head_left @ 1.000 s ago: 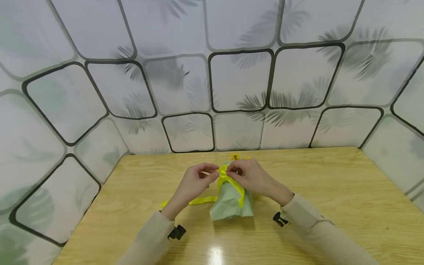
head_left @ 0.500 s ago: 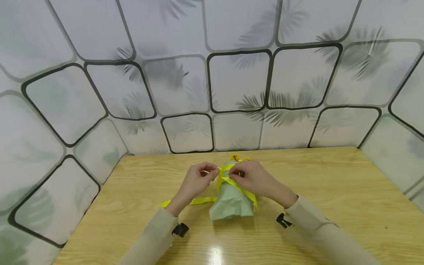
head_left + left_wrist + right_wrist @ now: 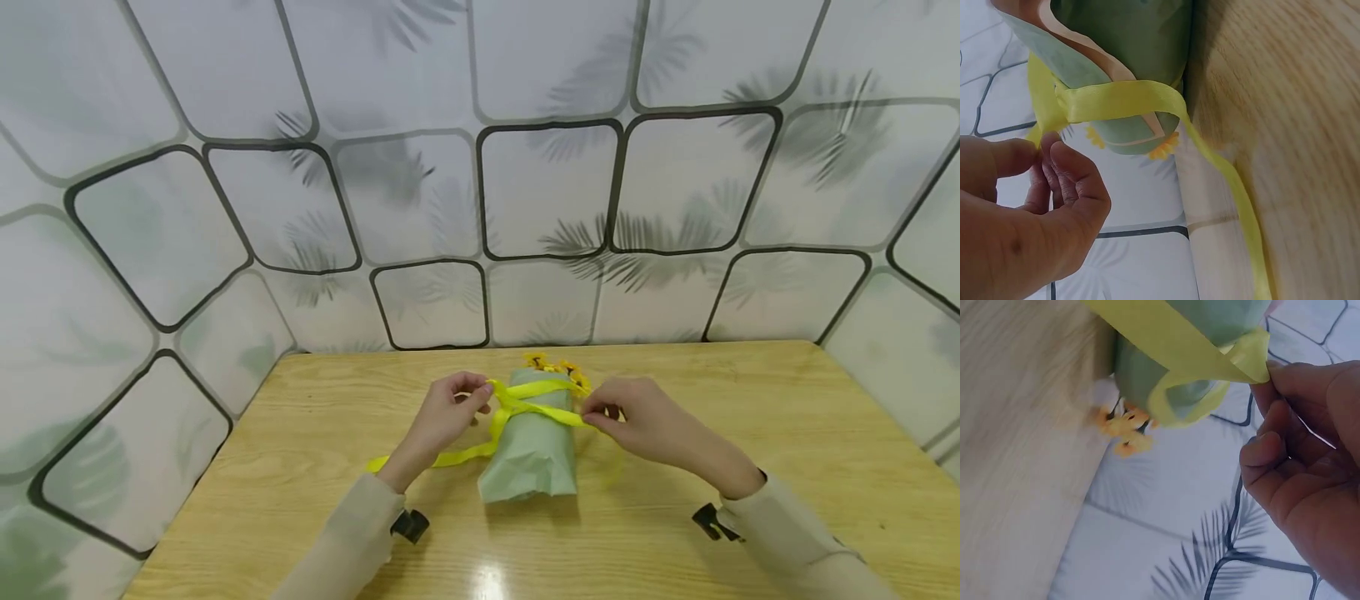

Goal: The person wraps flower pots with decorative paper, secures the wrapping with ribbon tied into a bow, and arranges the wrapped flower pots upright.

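Observation:
A bouquet wrapped in pale green paper (image 3: 531, 458) lies on the table, its small orange-yellow flowers (image 3: 574, 377) at the far end. Yellow ribbon (image 3: 551, 412) crosses over the wrapping near the flowers. My left hand (image 3: 446, 417) pinches the ribbon at the left of the crossing, between thumb and index finger. On the right side, my right hand (image 3: 645, 421) pinches a stretch of ribbon drawn out past the paper. In the right wrist view the ribbon (image 3: 1166, 344) forms a loop in front of the paper. One long tail (image 3: 1244, 212) trails onto the wood.
The wooden table (image 3: 735, 417) extends on both sides of the bouquet. A patterned cloth wall (image 3: 420, 192) stands behind the table and along its sides. Dark clips (image 3: 410, 526) sit at both sleeve cuffs.
My right hand has moved right, away from the bouquet, pulling ribbon out with it. More of the wrapping and flowers now show. The left hand has stayed nearly in place.

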{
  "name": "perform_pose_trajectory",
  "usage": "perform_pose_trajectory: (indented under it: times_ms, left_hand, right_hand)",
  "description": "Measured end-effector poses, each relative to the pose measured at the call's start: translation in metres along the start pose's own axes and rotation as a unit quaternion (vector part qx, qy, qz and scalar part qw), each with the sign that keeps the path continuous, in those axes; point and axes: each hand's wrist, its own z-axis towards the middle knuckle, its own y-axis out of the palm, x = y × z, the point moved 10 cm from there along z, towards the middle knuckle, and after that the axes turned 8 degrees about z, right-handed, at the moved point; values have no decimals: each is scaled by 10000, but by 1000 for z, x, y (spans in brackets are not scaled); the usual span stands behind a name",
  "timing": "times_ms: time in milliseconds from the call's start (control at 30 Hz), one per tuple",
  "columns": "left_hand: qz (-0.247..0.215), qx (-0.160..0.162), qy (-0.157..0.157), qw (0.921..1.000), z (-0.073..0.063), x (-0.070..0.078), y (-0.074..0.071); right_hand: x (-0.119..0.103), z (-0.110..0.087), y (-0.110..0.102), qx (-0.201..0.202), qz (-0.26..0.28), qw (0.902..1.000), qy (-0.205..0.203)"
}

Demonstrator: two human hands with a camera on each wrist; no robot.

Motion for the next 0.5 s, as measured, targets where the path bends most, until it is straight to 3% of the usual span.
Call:
perform_pose_trajectory:
  times_ms: [233, 500]
  left_hand:
    - [-362, 90, -251, 9990, 2, -7, -1]
    - [-671, -20, -440, 9968, 3, -9, 3]
  right_hand:
    - [22, -29, -3, -627, 64, 9970, 455]
    - [46, -51, -7, -869, -41, 9936, 723]
